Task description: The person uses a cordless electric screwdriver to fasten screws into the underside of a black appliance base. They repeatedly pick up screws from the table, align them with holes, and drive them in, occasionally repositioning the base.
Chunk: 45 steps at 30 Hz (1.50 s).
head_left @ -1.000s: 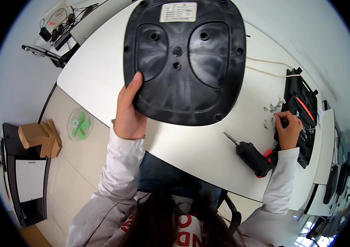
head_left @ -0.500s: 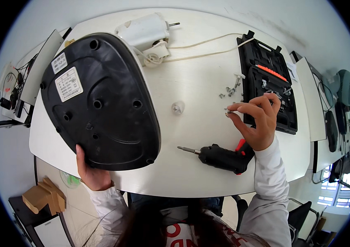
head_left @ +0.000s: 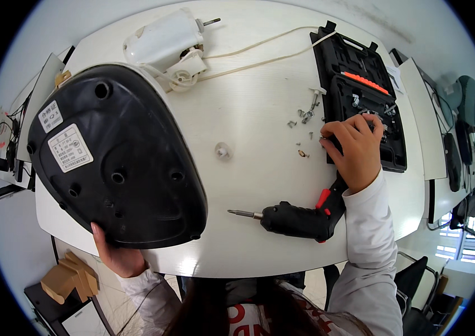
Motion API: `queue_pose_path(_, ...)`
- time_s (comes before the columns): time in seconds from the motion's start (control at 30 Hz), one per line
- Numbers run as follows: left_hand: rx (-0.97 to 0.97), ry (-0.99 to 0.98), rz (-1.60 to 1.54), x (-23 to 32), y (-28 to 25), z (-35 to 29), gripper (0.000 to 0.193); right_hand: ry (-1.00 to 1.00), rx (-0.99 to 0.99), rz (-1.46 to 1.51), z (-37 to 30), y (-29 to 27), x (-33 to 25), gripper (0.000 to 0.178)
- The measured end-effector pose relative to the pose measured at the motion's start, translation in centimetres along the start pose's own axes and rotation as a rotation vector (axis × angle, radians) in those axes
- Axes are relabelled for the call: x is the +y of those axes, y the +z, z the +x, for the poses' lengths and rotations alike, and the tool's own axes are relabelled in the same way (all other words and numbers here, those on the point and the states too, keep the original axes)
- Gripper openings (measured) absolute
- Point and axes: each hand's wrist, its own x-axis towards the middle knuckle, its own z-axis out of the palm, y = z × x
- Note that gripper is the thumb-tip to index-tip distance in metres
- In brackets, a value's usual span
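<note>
My left hand [head_left: 121, 256] is closed on the lower edge of a fan base [head_left: 137, 207]. The base is tilted so that its black underside, with several round holes and two white labels, faces me. Thumb and fingertips of my right hand [head_left: 355, 147] are pinched together beside the open tool case; a tiny bit shows at the tips, too small to make out. Small screws [head_left: 292, 124] and a brass-coloured piece [head_left: 303, 153] lie just left of these fingers. Below that hand rests a black electric screwdriver [head_left: 299, 221] with red switches, its bit pointing left.
A white fan motor [head_left: 162, 40] with a metal shaft lies at the back left, its cream cord [head_left: 271, 60] running to the black tool case [head_left: 397, 159]. A small translucent cap [head_left: 223, 151] sits mid-table. Cardboard boxes [head_left: 69, 280] stand at lower left, a teal fan [head_left: 469, 101] far right.
The fan base has shifted left and slightly down in view, still in my left hand. My right hand has turned and drawn its fingers in, uncovering the small screws and brass-coloured piece.
</note>
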Motion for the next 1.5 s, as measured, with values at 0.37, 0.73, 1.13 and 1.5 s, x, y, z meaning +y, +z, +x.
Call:
queue_pose_path(0.37,0.054,-0.007,-0.007,0.2,0.3,-0.2,0.045,0.072,-0.056,-0.020,-0.1,0.9,-0.3,0.018)
queue_pose_path(0.73,0.106,0.019,0.004,0.1,-0.5,-0.2,0.044,0.100,-0.094,0.019,0.3,1.4,-0.4,0.014)
queue_pose_path(1.13,-0.001,0.006,-0.031,0.1,-0.5,-0.1,0.045,0.095,-0.099,0.030,0.2,1.5,-0.4,0.016)
queue_pose_path(1.5,0.036,0.025,0.011,0.0,0.4,0.0,0.046,-0.002,-0.019,0.281,0.7,0.9,-0.5,0.018)
